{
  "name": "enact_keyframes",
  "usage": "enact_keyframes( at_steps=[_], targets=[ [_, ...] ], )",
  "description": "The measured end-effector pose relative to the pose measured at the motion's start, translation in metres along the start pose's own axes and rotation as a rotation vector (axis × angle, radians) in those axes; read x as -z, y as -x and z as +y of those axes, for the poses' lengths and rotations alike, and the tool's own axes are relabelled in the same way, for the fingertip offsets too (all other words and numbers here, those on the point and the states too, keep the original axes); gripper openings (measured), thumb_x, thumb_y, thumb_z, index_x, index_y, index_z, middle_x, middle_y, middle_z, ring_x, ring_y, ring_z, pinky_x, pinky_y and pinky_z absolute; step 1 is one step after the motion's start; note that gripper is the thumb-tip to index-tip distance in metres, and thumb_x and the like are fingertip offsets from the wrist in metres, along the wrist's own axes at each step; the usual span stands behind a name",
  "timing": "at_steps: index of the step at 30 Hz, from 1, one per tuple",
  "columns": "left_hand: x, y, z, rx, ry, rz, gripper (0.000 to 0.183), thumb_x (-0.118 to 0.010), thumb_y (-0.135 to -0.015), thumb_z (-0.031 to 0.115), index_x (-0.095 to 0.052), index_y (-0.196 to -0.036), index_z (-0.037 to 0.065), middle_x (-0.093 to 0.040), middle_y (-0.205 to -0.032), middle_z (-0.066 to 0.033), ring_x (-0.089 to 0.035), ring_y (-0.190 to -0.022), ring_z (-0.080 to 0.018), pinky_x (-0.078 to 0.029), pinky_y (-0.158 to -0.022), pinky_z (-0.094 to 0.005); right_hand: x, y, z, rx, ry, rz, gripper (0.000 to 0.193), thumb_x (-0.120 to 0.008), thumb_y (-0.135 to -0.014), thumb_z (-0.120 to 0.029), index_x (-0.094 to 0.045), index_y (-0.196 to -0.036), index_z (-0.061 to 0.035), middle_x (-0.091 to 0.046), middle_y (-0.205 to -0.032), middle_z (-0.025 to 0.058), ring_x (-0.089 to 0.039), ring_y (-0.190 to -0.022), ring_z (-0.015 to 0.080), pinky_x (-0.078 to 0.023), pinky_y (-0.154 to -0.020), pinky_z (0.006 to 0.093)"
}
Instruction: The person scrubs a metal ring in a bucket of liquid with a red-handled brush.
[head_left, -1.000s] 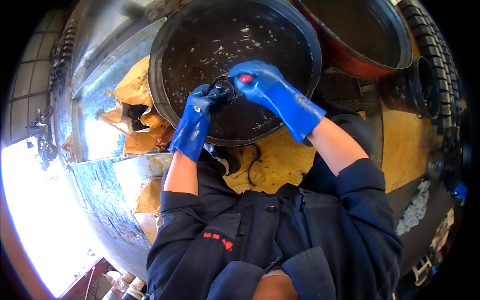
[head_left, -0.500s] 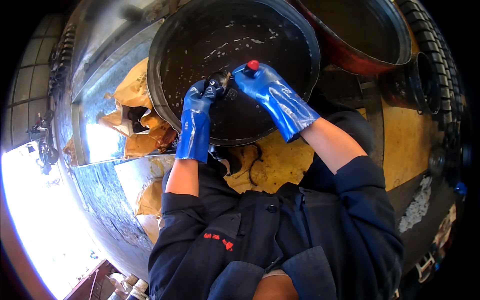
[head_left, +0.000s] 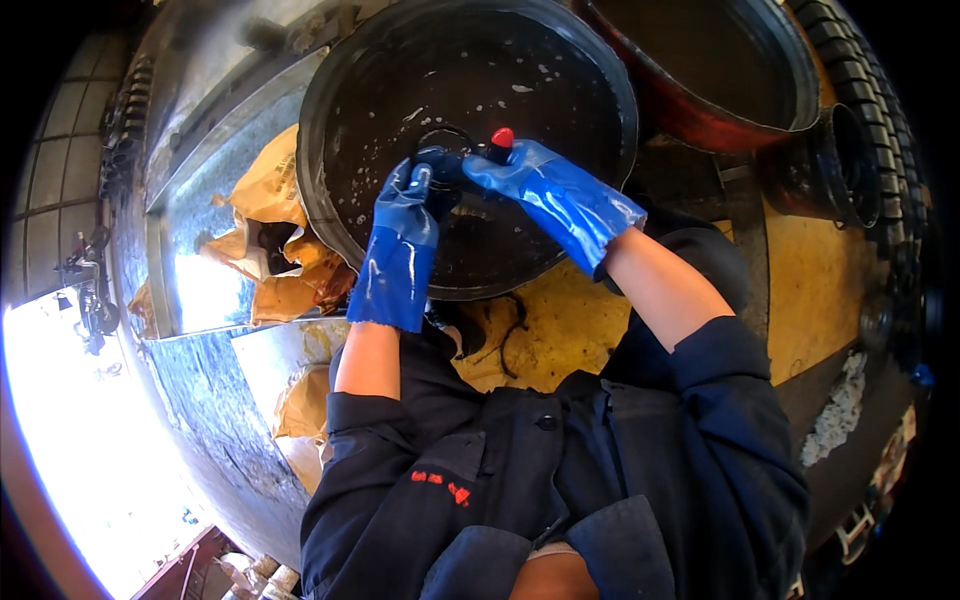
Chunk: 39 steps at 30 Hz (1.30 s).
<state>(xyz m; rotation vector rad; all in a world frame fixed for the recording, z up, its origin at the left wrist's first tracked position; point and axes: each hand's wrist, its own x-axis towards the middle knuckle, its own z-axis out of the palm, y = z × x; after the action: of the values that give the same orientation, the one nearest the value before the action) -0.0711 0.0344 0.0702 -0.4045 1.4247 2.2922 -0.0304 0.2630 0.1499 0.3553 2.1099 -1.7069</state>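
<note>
Both my hands wear long blue rubber gloves over a round black tub (head_left: 316,190) of dark liquid with specks of foam. My right hand (head_left: 530,178) is closed around a tool with a black handle and red end (head_left: 502,138); its working end is hidden, so I cannot tell its kind. My left hand (head_left: 405,205) grips a dark, wet, rounded part (head_left: 440,160) low over the liquid. The fingers of both hands meet at this part, which is partly covered by the left glove.
At the upper right stands a red drum (head_left: 690,110) holding dark liquid, with a black bucket (head_left: 850,170) and a tyre (head_left: 850,60) beside it. Torn brown paper bags (head_left: 270,200) lie left of the tub. Yellow board (head_left: 560,330) covers the floor below it.
My left hand has shifted slightly right and down, and the dark part has turned in it. My right hand has tilted a little, keeping the red-ended tool. Ripples on the liquid have moved.
</note>
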Motion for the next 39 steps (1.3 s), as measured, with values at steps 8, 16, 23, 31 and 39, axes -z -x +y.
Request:
enact_keyframes(
  at_steps=[8,16,23,31,39],
  targets=[
    [-0.003,-0.004,-0.004,-0.739,-1.486,-0.258,0.052,-0.074,-0.088,0.014,-0.065,-0.139,0.017,-0.071,-0.132,-0.0154,-0.069,-0.118,-0.0356,-0.056,-0.104,-0.0418,-0.016,-0.035,0.012,0.132,1.187,-0.078,0.026,-0.072,-0.093,-0.024,-0.079,-0.118,-0.0182,-0.078,-0.118,0.0086,-0.074,-0.112,0.0271,-0.059,-0.093,0.0396],
    [0.015,0.005,-0.007,-0.023,-0.64,0.012,0.035,-0.069,-0.101,0.02,-0.067,-0.128,-0.001,-0.077,-0.109,-0.0095,-0.074,-0.095,-0.0197,-0.059,-0.088,-0.0345,-0.007,-0.043,0.033,0.049,0.85,0.129,0.028,-0.071,-0.091,-0.036,-0.078,-0.112,-0.0198,-0.078,-0.114,0.0078,-0.075,-0.106,0.0296,-0.06,-0.09,0.0429],
    [0.021,0.021,0.021,0.082,-0.372,0.04,0.027,-0.064,-0.102,0.017,-0.07,-0.123,0.003,-0.076,-0.115,-0.0113,-0.074,-0.103,-0.0214,-0.059,-0.089,-0.0352,-0.003,-0.047,0.027,0.516,0.325,0.083,0.024,-0.074,-0.092,-0.034,-0.079,-0.106,-0.015,-0.078,-0.104,0.0089,-0.076,-0.096,0.0301,-0.06,-0.089,0.0403],
    [-0.005,0.011,0.011,0.084,-0.299,0.057,0.022,-0.068,-0.101,0.012,-0.071,-0.119,-0.001,-0.077,-0.108,-0.0116,-0.075,-0.088,-0.0227,-0.061,-0.083,-0.0353,-0.012,-0.053,0.044,0.611,0.263,0.241,0.022,-0.07,-0.095,-0.031,-0.077,-0.109,-0.0159,-0.077,-0.102,0.0105,-0.073,-0.095,0.0318,-0.06,-0.087,0.0385],
    [0.021,-0.003,-0.003,-0.228,-0.377,0.03,0.028,-0.065,-0.106,0.022,-0.07,-0.125,0.003,-0.079,-0.108,-0.0086,-0.075,-0.096,-0.0194,-0.058,-0.085,-0.0323,0.006,-0.028,0.001,-0.245,0.136,0.079,0.041,-0.066,-0.09,-0.044,-0.078,-0.104,-0.0073,-0.076,-0.092,0.0153,-0.073,-0.089,0.0271,-0.055,-0.087,0.0391]
  ],
)
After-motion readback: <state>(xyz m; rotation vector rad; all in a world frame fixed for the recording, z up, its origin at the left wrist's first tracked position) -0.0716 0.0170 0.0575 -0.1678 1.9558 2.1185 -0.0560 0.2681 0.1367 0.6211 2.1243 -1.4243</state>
